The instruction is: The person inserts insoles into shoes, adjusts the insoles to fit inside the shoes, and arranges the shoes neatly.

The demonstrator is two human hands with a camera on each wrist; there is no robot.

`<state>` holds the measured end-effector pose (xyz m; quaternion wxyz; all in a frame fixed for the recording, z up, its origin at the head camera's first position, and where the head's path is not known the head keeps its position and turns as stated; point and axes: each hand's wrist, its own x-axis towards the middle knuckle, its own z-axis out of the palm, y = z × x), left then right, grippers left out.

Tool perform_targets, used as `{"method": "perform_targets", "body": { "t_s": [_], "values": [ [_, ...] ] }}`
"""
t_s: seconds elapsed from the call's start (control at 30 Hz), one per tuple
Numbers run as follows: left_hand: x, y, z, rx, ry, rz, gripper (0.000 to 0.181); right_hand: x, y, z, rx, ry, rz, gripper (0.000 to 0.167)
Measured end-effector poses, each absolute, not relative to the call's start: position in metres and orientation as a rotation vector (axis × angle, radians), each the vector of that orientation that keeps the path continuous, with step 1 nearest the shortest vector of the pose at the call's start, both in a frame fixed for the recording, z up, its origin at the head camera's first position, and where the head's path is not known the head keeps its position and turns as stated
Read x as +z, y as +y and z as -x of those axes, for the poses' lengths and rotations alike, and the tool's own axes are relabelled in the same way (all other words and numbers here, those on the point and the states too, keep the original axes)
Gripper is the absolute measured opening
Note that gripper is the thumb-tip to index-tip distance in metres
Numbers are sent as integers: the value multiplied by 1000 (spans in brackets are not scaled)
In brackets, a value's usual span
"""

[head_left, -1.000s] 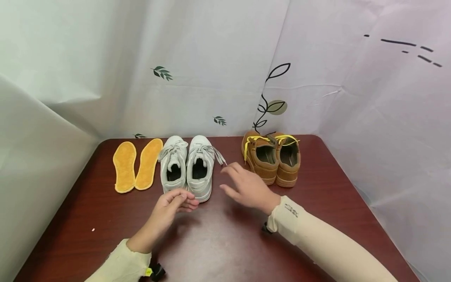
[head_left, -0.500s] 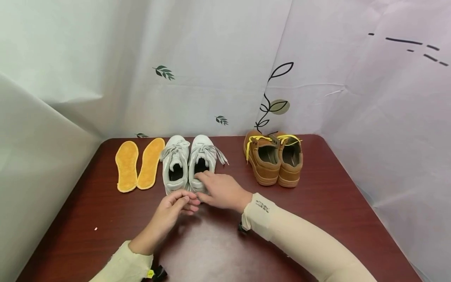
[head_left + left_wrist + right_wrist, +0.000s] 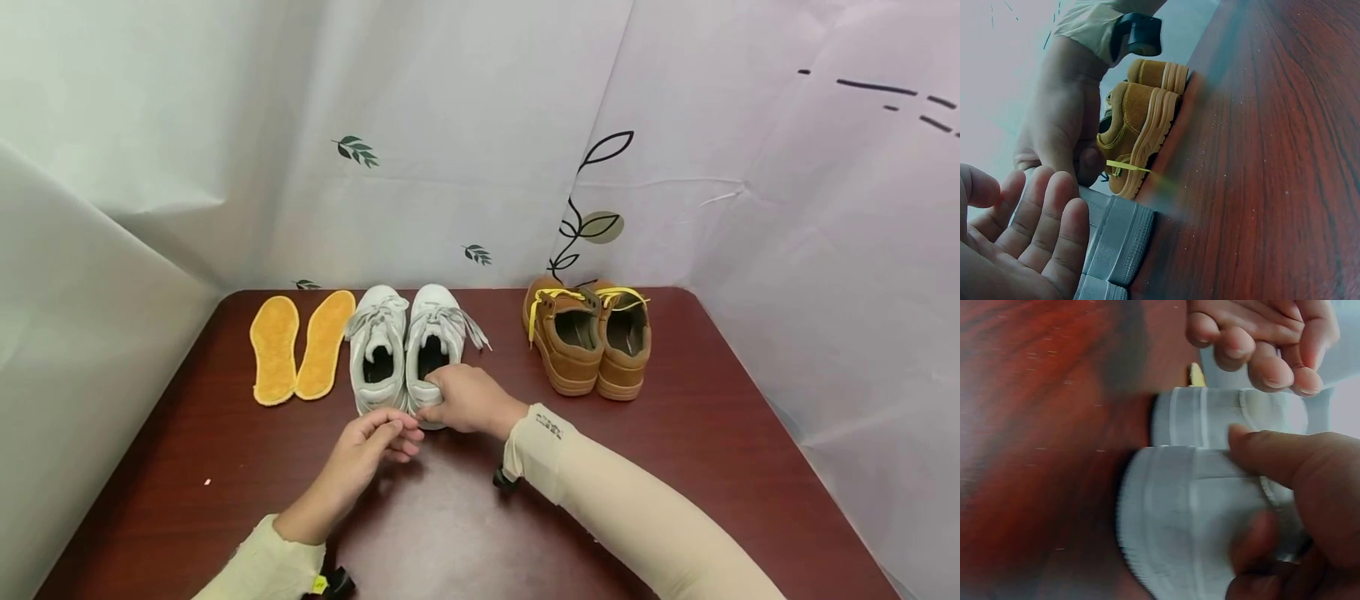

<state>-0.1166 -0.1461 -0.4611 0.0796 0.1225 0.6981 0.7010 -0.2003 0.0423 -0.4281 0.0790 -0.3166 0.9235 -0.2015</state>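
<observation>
Two white sneakers stand side by side with their heels toward me in the head view. My right hand grips the heel of the right white sneaker. Its thumb lies on the outside of the heel in the right wrist view, and its fingers are partly blurred. My left hand hovers at the heels with loosely bent fingers and nothing in it. Just behind it is the left white sneaker. Both hands hide part of the heels.
Left of the sneakers lie two orange insoles. A pair of brown shoes with yellow laces stands to the right on the dark red table. A pale curtain hangs behind and along both sides.
My right hand has moved left from beside the white sneakers to the right sneaker's heel and taken hold of it. My left hand has stayed nearly still.
</observation>
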Motion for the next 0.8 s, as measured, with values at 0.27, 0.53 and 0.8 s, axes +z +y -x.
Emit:
{"method": "perform_targets", "body": {
  "t_s": [0.27, 0.53, 0.8],
  "values": [
    [-461, -145, 114, 2065, 2109, -448, 30, -442, 52, 192, -782, 2869, 929, 29],
    [-456, -143, 119, 2045, 2191, -419, 25, -453, 60, 184, -875, 2941, 949, 27],
    [-448, -137, 124, 2027, 2300, -346, 23, -451, 71, 175, -815, 2999, 1090, 27]
  ]
}}
